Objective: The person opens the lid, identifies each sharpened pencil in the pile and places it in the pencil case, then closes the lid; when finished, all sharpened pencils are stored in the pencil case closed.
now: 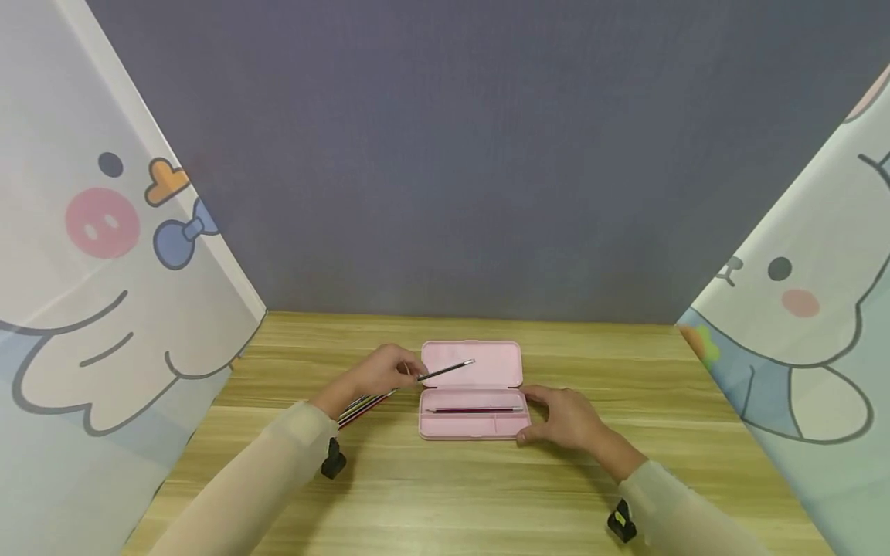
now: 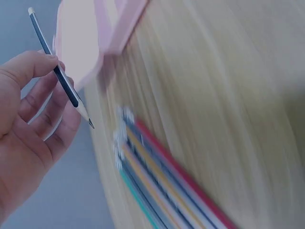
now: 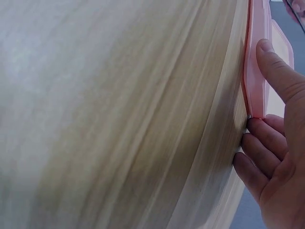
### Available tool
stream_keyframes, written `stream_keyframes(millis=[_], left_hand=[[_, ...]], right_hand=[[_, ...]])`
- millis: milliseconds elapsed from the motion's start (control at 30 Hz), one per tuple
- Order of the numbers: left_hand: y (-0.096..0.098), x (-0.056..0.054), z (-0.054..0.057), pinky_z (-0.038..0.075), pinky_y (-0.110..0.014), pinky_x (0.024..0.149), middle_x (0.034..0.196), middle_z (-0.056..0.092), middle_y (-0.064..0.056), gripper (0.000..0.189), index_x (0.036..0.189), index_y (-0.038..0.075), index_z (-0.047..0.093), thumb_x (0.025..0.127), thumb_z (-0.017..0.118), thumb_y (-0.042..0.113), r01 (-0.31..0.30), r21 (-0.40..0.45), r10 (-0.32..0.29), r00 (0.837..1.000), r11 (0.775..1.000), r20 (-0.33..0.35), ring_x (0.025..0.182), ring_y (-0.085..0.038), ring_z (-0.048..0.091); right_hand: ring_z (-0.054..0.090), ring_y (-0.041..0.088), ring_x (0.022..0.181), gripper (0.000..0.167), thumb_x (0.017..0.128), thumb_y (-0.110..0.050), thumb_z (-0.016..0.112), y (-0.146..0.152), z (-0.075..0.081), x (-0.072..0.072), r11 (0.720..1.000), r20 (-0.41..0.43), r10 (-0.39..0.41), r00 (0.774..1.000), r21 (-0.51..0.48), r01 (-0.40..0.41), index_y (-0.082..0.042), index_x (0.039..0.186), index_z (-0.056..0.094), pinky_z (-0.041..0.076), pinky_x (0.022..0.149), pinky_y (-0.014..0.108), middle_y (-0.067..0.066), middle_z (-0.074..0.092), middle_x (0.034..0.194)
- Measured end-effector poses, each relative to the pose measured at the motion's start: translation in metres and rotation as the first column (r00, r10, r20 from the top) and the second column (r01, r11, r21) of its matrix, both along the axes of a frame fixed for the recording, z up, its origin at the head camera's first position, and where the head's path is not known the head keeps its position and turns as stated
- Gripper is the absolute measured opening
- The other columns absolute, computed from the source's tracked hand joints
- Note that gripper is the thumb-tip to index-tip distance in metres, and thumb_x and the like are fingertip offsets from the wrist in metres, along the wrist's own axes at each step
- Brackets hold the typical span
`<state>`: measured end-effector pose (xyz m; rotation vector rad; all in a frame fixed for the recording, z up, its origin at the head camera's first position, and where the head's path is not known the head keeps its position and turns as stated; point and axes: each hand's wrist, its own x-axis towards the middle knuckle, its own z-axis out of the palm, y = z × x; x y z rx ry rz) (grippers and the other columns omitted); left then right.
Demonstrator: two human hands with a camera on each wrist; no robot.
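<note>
My left hand pinches a dark striped pencil between thumb and fingers. In the left wrist view the sharpened tip of this pencil points toward the table, its white end up beside the lid. In the head view it overlaps the raised lid of a pink pencil case. Inside the case's long compartment lies a dark reddish pencil. My right hand holds the right end of the case, thumb at the front edge and fingers at the far side.
A bundle of several coloured pencils lies on the wooden table left of the case, partly hidden under my left wrist. Behind stands a grey wall. White panels with cartoon animals flank the table on both sides.
</note>
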<state>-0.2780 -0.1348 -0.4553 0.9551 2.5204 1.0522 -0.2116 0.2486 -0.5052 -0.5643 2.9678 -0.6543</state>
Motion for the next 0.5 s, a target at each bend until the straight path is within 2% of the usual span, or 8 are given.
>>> stream_keyframes(millis=[200, 333, 500], left_hand=[[0.041, -0.007, -0.009, 0.053, -0.024, 0.074, 0.095, 0.076, -0.007, 0.020, 0.104, 0.003, 0.079, 0.089, 0.067, -0.003, 0.085, -0.068, -0.086, 0.996, 0.994, -0.012, 0.082, -0.007, 0.063], [0.060, -0.006, -0.017, 0.054, -0.024, 0.074, 0.094, 0.077, -0.005, 0.021, 0.102, 0.003, 0.080, 0.087, 0.068, -0.004, 0.097, -0.117, -0.100, 0.995, 0.988, -0.018, 0.080, -0.005, 0.063], [0.081, -0.002, -0.022, 0.054, -0.023, 0.075, 0.092, 0.078, -0.001, 0.018, 0.099, 0.007, 0.082, 0.085, 0.072, 0.000, 0.113, -0.190, -0.132, 0.987, 0.975, -0.090, 0.079, -0.005, 0.065]], right_hand=[[0.068, 0.031, 0.117, 0.093, 0.062, -0.068, 0.087, -0.001, 0.001, 0.001, 1.000, -0.003, -0.015, 1.000, 0.002, 0.015, -0.025, 0.141, 0.064, 0.054, 0.095, 0.051, 0.004, 0.070, 0.134], [0.068, 0.029, 0.117, 0.093, 0.062, -0.069, 0.086, -0.002, -0.001, 0.001, 1.000, -0.003, -0.020, 1.000, 0.012, 0.020, -0.027, 0.142, 0.063, 0.054, 0.094, 0.049, 0.003, 0.070, 0.133], [0.068, 0.031, 0.116, 0.094, 0.062, -0.069, 0.087, -0.001, -0.002, 0.001, 1.000, -0.007, -0.027, 1.000, 0.011, 0.027, -0.026, 0.142, 0.063, 0.054, 0.094, 0.051, 0.005, 0.071, 0.132]])
